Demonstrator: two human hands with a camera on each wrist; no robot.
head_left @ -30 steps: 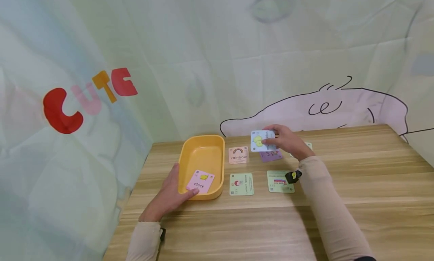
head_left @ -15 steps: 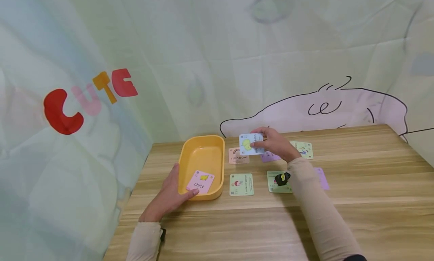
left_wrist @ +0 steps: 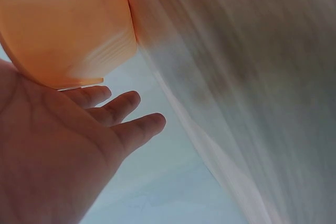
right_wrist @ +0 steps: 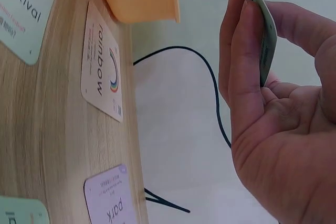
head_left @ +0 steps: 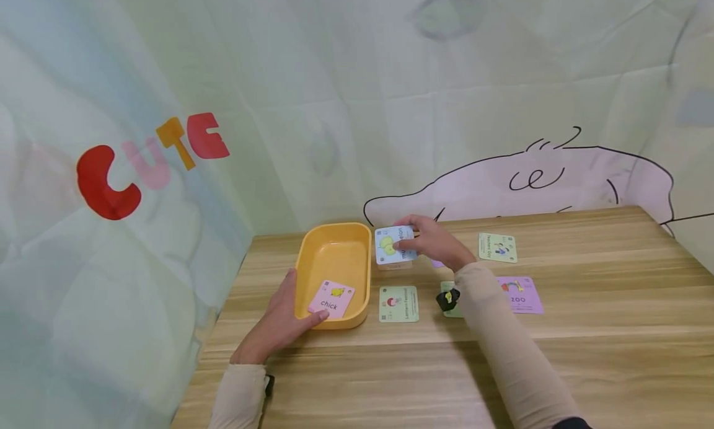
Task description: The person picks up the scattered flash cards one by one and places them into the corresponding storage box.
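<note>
My right hand point(head_left: 432, 238) pinches a pale blue muskmelon picture card point(head_left: 386, 246) between thumb and fingers, over the peach rainbow card point(right_wrist: 100, 61). The right wrist view shows the held card edge-on, raised off the table. At the left, my left hand point(head_left: 283, 317) grips the near left corner of a yellow tray point(head_left: 365, 274); the thumb lies over the rim and the other fingers point(left_wrist: 139, 129) stretch along the outside. A pink chick card point(head_left: 337, 300) leans inside the tray beside the thumb.
Flat on the wooden table point(head_left: 346, 379) lie a green Lantern Festival card point(head_left: 398, 304), a purple zoo card point(head_left: 524, 297), a green Teachers' Day card point(head_left: 498, 248) and a purple park card point(right_wrist: 111, 198). Another green card point(head_left: 450, 310) is partly behind the right wrist. A printed curtain point(head_left: 312, 106) hangs behind.
My right hand has carried the muskmelon card left, from above the purple park card to above the rainbow card, nearer the tray. My left hand and the chick card have stayed in place.
</note>
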